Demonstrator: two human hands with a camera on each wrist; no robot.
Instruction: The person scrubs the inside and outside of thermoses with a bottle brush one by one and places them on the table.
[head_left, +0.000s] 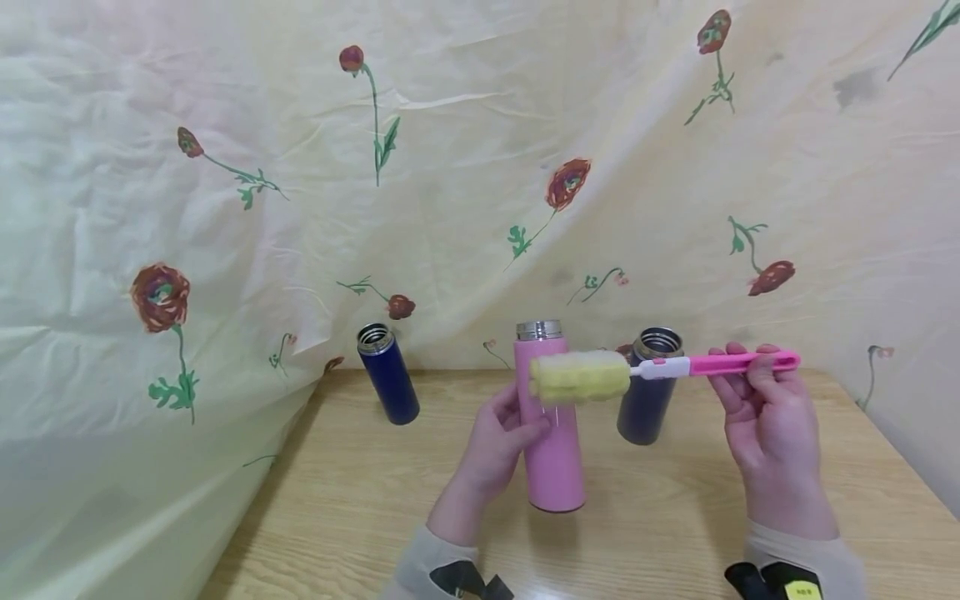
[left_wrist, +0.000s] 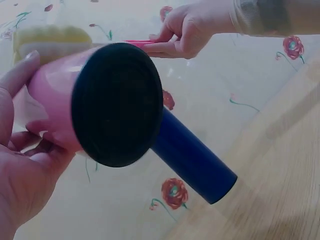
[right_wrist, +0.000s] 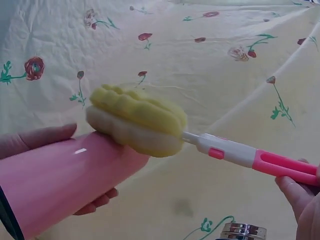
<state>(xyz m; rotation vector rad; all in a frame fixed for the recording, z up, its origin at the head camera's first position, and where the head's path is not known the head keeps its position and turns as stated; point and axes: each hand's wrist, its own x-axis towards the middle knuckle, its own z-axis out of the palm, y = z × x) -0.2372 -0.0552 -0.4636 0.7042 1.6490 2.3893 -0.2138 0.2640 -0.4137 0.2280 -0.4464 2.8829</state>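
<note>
My left hand (head_left: 491, 446) grips a pink bottle (head_left: 555, 467) round its middle. Its metal mouth points up with no lid on, and its dark base (left_wrist: 117, 105) shows in the left wrist view, raised off the table. In my right hand (head_left: 776, 425) I pinch the pink handle (head_left: 731, 363) of a bottle brush with a white neck. Its yellow and white sponge head (head_left: 581, 377) lies sideways across the front of the pink bottle's upper part. In the right wrist view the sponge head (right_wrist: 137, 120) overlaps the bottle's side; I cannot tell whether they touch.
A slim dark blue bottle (head_left: 390, 379) without a lid stands at the back left of the wooden table (head_left: 337, 500). Another lidless dark blue bottle (head_left: 643, 412) stands behind the brush, partly hidden. A flower-print cloth (head_left: 450, 208) hangs behind and along the left.
</note>
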